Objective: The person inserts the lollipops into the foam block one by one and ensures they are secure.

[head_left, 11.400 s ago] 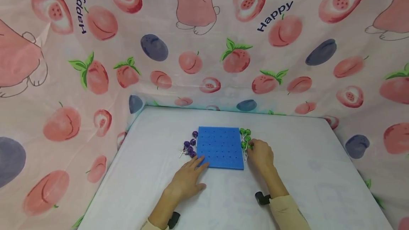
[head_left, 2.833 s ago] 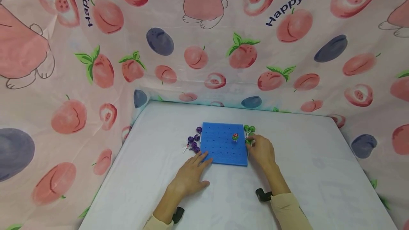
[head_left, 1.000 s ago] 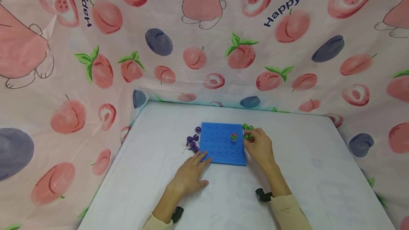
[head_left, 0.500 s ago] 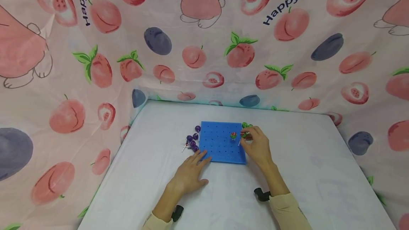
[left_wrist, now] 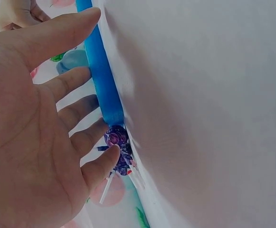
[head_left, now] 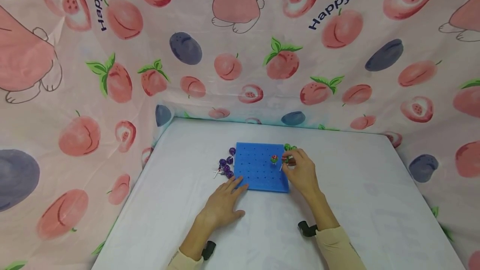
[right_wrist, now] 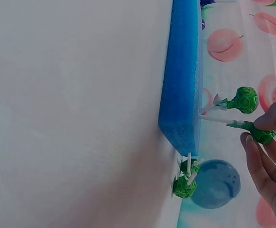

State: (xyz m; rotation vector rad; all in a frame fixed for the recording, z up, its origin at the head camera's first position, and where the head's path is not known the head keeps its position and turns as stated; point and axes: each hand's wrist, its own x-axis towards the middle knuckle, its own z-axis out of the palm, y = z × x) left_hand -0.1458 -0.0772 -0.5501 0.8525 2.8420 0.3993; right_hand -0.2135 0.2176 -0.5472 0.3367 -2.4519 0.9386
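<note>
A blue foam board point(head_left: 258, 176) with rows of small holes lies on the white table. My left hand point(head_left: 221, 209) rests with spread fingers on its near-left corner. Near the board's right edge, my right hand point(head_left: 303, 174) pinches a green-wrapped lollipop point(right_wrist: 264, 135) by its candy head. The stick points down at the board; whether its tip is inside a hole I cannot tell. Just left of it, another green lollipop point(head_left: 274, 159) stands upright in the board, also visible in the right wrist view. Purple lollipops point(head_left: 226, 168) lie along the left edge, close to my left fingertips.
More green lollipops point(right_wrist: 184, 186) lie beside the board's right edge, partly hidden behind my right hand in the head view. A fruit-patterned cloth point(head_left: 249, 95) hangs behind and beside the white table point(head_left: 348, 203).
One green lollipop now stands in the board, which held none at first. My right hand has since taken another from the right-hand pile and moved it left over the board. My left hand stays put.
</note>
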